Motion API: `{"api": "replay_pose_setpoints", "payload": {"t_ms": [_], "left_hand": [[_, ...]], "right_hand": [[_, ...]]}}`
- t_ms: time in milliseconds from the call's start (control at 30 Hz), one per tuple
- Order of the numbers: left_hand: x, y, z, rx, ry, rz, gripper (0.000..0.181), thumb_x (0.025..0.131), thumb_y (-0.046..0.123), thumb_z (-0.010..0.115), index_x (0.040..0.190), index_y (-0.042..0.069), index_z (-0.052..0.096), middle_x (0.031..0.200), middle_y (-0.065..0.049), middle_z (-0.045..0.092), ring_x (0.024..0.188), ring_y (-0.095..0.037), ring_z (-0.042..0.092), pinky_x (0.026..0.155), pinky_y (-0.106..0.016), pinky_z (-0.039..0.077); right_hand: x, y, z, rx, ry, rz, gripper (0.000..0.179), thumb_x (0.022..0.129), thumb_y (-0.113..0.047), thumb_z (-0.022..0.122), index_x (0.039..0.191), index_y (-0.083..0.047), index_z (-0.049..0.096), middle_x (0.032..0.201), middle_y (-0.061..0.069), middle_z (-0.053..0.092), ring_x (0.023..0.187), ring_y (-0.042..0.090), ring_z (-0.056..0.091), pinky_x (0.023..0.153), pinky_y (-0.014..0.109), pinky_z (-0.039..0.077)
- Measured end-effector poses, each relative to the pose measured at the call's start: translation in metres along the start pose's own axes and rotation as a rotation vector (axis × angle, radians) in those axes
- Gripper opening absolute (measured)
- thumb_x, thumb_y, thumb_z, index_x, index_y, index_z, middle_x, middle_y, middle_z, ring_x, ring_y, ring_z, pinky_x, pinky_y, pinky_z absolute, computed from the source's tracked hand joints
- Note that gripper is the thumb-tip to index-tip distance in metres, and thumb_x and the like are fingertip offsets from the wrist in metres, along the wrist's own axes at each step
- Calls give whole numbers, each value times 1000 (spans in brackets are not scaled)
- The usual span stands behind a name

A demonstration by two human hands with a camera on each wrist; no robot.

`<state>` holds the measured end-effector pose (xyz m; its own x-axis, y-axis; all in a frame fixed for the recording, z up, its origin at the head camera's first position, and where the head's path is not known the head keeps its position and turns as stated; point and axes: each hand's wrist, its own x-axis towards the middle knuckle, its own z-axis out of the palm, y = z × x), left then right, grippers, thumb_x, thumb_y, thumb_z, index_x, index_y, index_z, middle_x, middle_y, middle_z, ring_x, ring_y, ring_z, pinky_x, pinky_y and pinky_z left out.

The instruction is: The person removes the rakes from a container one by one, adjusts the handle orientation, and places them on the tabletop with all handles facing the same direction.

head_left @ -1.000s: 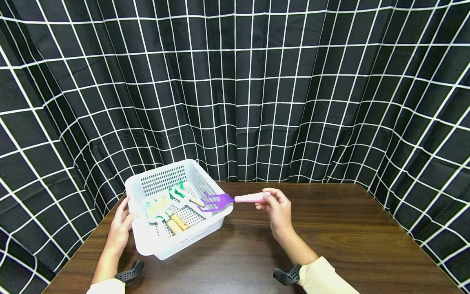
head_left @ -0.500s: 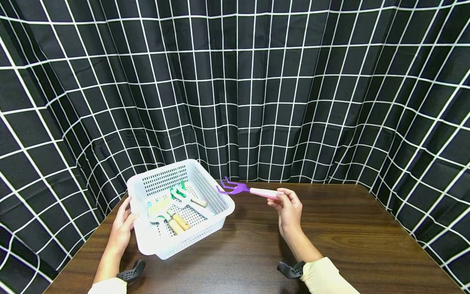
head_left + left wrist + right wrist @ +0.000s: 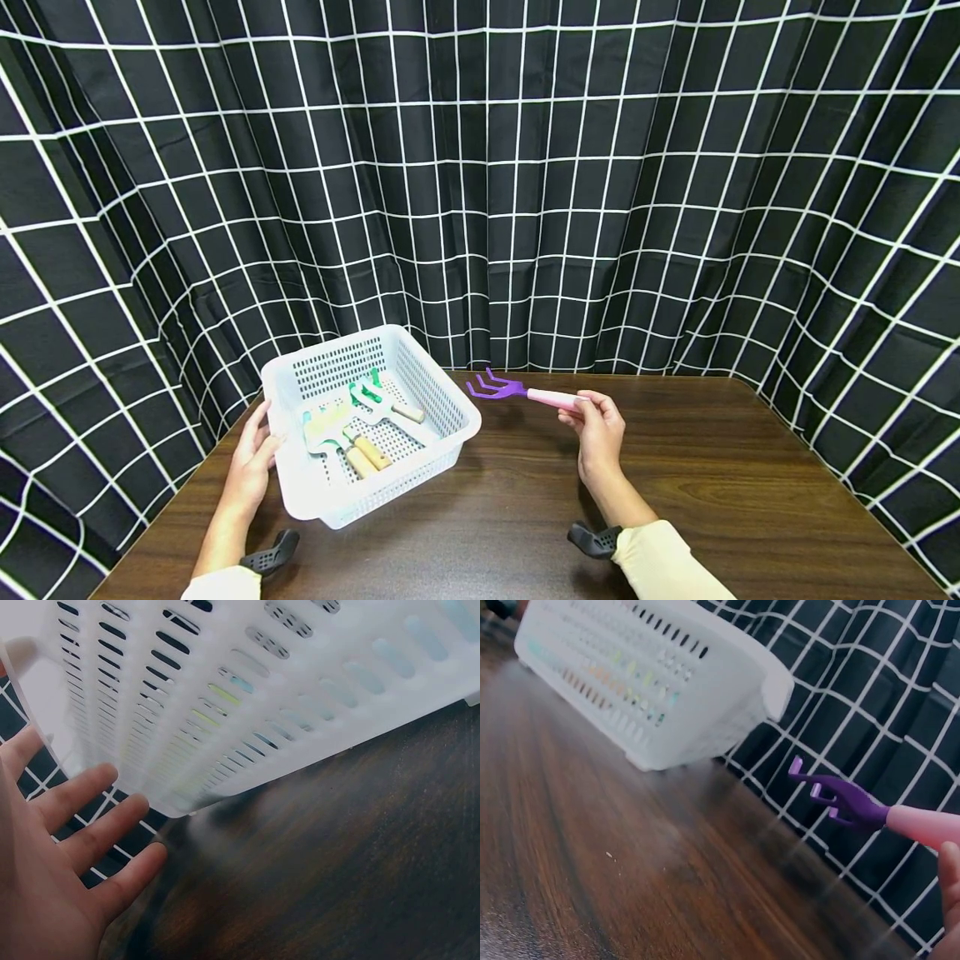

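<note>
Right hand (image 3: pixel 602 433): fingers pinching the pink handle end of a purple hand rake (image 3: pixel 513 390). Rake sits right of the white plastic basket (image 3: pixel 397 482), apart from it, tines pointing left toward it. Left hand (image 3: pixel 250 467): holding the basket's left rim, thumb over the edge, other fingers fairly straight along the outside. Inside the basket: wooden-handled garden tools (image 3: pixel 390 411) and a green item (image 3: pixel 358 393), form unclear. Basket stands on the brown bench (image 3: pixel 720 475).

the head view is bright, wrist views dim and hazy.
</note>
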<state>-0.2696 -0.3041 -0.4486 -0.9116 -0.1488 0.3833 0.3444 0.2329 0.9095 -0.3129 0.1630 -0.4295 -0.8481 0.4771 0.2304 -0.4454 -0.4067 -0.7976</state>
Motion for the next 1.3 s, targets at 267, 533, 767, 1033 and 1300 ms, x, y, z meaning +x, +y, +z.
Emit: {"api": "replay_pose_setpoints", "payload": {"t_ms": [267, 533, 767, 1033, 1300], "left_hand": [[0, 0, 1, 4, 10, -9, 60, 104, 13, 42, 155, 6, 13, 133, -30, 39, 95, 3, 54, 76, -16, 43], [0, 0, 1, -14, 8, -1, 59, 104, 15, 42, 155, 5, 14, 133, -27, 39, 96, 2, 54, 76, -15, 44], [0, 1, 1, -5, 14, -17, 59, 104, 15, 42, 155, 7, 14, 134, -29, 39, 96, 3, 54, 77, -15, 43], [1, 1, 2, -17, 15, -3, 59, 103, 10, 42, 155, 5, 13, 132, -27, 40, 96, 1, 54, 76, -16, 44], [2, -1, 0, -13, 5, -9, 60, 104, 11, 42, 156, 6, 12, 134, -27, 40, 96, 4, 53, 76, -16, 43]], "right_hand": [[2, 13, -1, -150, 5, -36, 11, 87, 13, 54, 92, 5, 58, 78, 6, 58, 57, 12, 65, 56, 25, 53], [-2, 24, 4, -223, -18, -23, 19, 84, 13, 56, 103, 16, 52, 83, 10, 56, 59, 12, 64, 61, 28, 55], [-9, 27, 10, -294, -98, 46, 22, 85, 12, 62, 104, 17, 51, 87, 12, 56, 62, 11, 64, 64, 25, 54], [-17, 29, 11, -839, -237, 30, 21, 76, 5, 72, 95, 2, 64, 76, 8, 64, 61, 14, 64, 57, 24, 49], [-21, 32, 15, -1114, -395, -128, 27, 68, -3, 80, 91, -4, 66, 68, 3, 58, 64, 17, 52, 60, 33, 41]]}}
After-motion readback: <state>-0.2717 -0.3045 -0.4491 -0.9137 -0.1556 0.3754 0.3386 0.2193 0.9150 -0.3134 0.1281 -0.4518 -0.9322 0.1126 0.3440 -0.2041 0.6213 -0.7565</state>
